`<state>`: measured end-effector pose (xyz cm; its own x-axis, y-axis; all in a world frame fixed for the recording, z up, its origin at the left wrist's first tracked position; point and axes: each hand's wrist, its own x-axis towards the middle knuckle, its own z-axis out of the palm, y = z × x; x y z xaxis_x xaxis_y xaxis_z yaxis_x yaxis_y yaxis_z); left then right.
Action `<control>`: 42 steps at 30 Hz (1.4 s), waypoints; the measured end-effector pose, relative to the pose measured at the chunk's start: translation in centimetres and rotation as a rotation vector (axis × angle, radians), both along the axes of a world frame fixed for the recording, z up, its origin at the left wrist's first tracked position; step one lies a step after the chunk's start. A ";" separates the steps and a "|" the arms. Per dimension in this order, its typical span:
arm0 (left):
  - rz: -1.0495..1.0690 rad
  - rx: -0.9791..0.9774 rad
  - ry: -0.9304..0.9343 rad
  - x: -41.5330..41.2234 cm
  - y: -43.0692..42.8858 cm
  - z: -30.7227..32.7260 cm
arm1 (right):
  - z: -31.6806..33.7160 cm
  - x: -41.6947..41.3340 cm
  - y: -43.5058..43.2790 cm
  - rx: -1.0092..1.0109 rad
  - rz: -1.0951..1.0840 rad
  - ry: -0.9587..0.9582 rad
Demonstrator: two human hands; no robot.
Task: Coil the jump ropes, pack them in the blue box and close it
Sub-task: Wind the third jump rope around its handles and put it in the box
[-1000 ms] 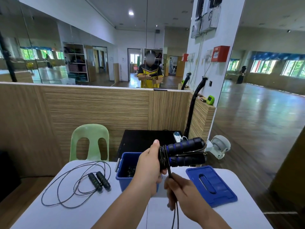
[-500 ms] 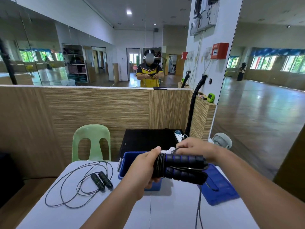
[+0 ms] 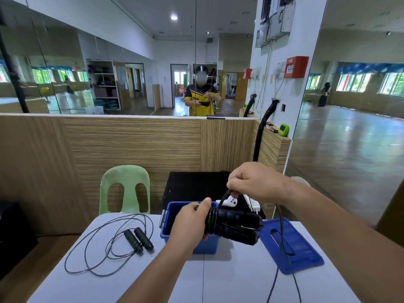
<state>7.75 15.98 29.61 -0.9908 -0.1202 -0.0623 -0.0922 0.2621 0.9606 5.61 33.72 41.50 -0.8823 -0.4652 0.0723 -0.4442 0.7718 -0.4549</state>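
Both hands winding a jump rope over the blue box.

Left hand [image 3: 192, 219] clamps the paired foam handles [image 3: 237, 226]; right hand [image 3: 254, 182] pinches the black cord [image 3: 282, 235] above them. Behind them sits the open blue box [image 3: 169, 217], its lid [image 3: 293, 246] to the right, a second rope [image 3: 109, 243] loose on the white table [image 3: 229, 281].
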 end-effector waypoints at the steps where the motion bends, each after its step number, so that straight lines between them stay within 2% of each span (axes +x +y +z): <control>1: 0.021 0.008 0.006 -0.3 0.0 -0.2 | -0.1 0.5 -0.2 0.043 -0.007 0.032; 6: 0.125 0.075 0.051 -1.3 0.3 -0.7 | -2.7 2.8 -1.2 0.004 -0.107 0.047; 13: 0.241 0.155 0.178 -1.6 0.8 -0.3 | -9.3 5.3 -3.2 -0.572 -0.322 -0.232; 17: 0.258 0.185 0.173 -1.8 1.2 -0.3 | -12.5 5.8 -4.7 -0.688 -0.353 -0.166; 22: 0.285 0.161 0.165 -1.6 1.6 -0.2 | -14.3 6.0 -5.8 -1.030 -0.490 -0.238; 27: 0.288 0.207 0.144 -1.5 1.8 -0.2 | -15.5 5.8 -6.0 -0.994 -0.459 -0.161; 31: 0.257 0.282 0.096 -1.9 2.0 -0.1 | -16.0 5.6 -5.5 -1.035 -0.358 -0.195; 37: 0.220 0.390 -0.025 -2.4 1.7 0.1 | -17.4 4.5 -4.1 -0.922 -0.249 -0.224; 42: 0.155 0.480 -0.106 -1.6 1.7 1.0 | -17.8 3.4 -2.6 -0.885 -0.122 -0.436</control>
